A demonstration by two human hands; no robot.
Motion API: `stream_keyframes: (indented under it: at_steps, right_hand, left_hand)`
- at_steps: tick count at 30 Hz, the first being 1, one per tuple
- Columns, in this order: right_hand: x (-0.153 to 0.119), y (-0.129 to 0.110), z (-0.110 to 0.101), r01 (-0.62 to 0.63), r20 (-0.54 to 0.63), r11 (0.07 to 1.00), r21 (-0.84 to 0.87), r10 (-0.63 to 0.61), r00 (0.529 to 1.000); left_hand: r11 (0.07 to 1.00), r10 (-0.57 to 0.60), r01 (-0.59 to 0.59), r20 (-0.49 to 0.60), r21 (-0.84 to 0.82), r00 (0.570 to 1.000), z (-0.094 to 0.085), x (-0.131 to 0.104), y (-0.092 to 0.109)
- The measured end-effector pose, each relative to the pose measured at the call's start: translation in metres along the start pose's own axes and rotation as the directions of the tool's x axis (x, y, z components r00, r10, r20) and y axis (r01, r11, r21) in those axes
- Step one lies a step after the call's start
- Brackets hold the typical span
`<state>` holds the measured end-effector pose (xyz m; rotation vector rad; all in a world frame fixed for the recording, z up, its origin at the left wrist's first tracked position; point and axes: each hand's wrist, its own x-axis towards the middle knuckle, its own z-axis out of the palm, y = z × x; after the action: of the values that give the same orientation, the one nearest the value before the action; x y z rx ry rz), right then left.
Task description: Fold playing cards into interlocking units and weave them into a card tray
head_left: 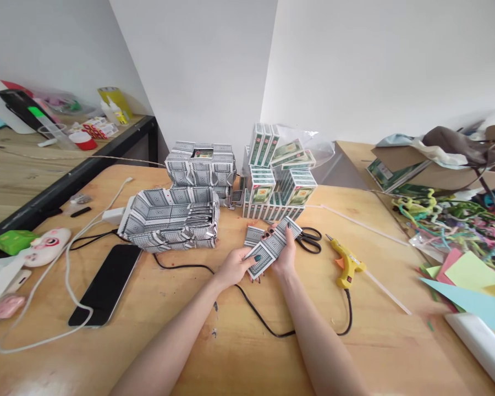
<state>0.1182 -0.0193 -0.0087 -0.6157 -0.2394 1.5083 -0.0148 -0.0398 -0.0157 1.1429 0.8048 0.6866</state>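
Observation:
Both my hands grip a strip of joined playing cards (274,242), grey patterned backs facing up, held slantwise above the table. My left hand (235,267) pinches its lower left end with the thumb on top. My right hand (286,256) is wrapped round the upper right end. Just behind my fingers, another playing card (253,235) shows in part. Black-handled scissors (309,240) lie right of my right hand. Further right rests a yellow glue gun (348,264) with a clear glue stick in it. To the left stands an open box made of folded cards (169,214).
Behind my hands stand stacked card packs (274,206) and another folded-card structure (202,165). A phone (105,286) with a white cable lies left. The glue gun's black cord (268,327) crosses under my arms. Coloured paper (474,280) and pipe cleaners (457,214) lie right.

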Motion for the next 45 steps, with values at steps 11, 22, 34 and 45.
stream_keyframes:
  at_steps: [11, 22, 34, 45]
  right_hand:
    - [-0.006, 0.003, 0.008, 0.010, 0.013, 0.999, -0.030, -0.010, 1.000]
    - [0.000, 0.000, 0.000, -0.018, 0.031, 1.000, -0.024, 0.019, 0.999]
    - [-0.006, 0.004, 0.007, 0.007, 0.062, 0.998, -0.060, -0.003, 0.998]
    - [-0.006, 0.011, 0.008, 0.056, 0.009, 0.973, -0.225, -0.055, 0.998]
  left_hand:
    - [1.000, -0.022, 0.022, -0.012, -0.004, 1.000, 0.002, -0.001, 0.000]
    - [0.999, 0.008, -0.006, -0.035, 0.044, 0.999, 0.003, 0.002, 0.000]
    - [1.000, 0.020, -0.020, -0.071, 0.007, 0.997, 0.002, 0.001, -0.001]
    - [0.998, 0.018, -0.021, -0.047, -0.059, 0.999, 0.000, 0.004, -0.002]
